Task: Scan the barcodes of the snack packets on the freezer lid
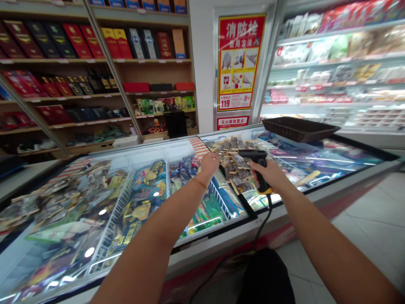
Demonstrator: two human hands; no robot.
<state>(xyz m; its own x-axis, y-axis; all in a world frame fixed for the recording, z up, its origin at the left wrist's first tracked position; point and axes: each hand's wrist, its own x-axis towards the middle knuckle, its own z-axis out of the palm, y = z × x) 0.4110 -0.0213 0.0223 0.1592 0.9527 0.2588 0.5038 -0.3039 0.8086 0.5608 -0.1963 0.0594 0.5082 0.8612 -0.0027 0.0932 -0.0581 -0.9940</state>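
Black pistol-shaped tool [262, 157] w/ cord [269, 207]; shiny glass lid [152, 153].

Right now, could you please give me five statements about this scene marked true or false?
1. The right hand holds a black handheld device. True.
2. The device is cordless. False: a cable hangs from it.
3. The left hand is to the left of the device. True.
4. The dark tray lies on the freezer's left half. False: it lies on the right half.
5. The red poster shows the number 119. True.
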